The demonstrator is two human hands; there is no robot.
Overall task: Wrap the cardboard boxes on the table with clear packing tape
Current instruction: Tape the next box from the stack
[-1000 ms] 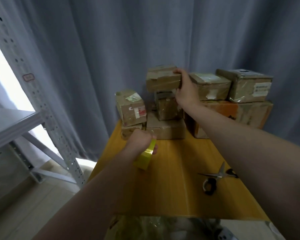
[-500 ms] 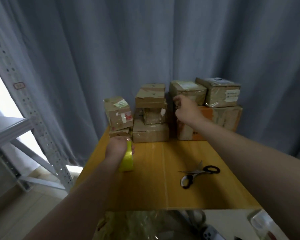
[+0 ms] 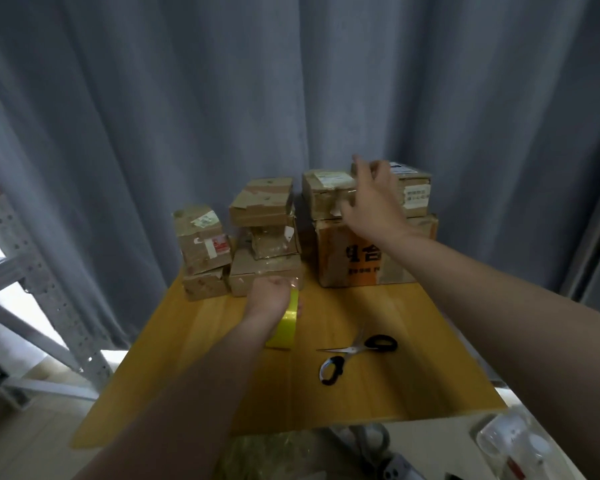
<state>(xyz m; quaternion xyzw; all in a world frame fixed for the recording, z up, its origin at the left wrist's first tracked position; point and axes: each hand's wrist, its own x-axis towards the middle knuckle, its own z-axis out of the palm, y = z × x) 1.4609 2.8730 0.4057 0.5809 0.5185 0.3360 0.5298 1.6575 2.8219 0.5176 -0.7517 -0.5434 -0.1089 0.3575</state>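
**Right hand (image 3: 374, 206) open over the small boxes at back right; nothing gripped there.**

The left small box (image 3: 321, 195) and right small box (image 3: 414, 192) sit side by side on the printed carton (image 3: 347, 258), at the far end of the bench (image 3: 413, 358). They lie just beyond my spread fingers (image 3: 359, 168), thumb toward the left one. My hand hides too much to give their long axis. The right hand is by far the nearer. My left hand (image 3: 269, 296) is low over the bench, clamped on the tape roll (image 3: 284, 327), with the scissors (image 3: 355, 353) to its right. Half a second ago the right hand was lower, at the gap beside the middle stack (image 3: 262, 202); it has since moved up and right and opened.
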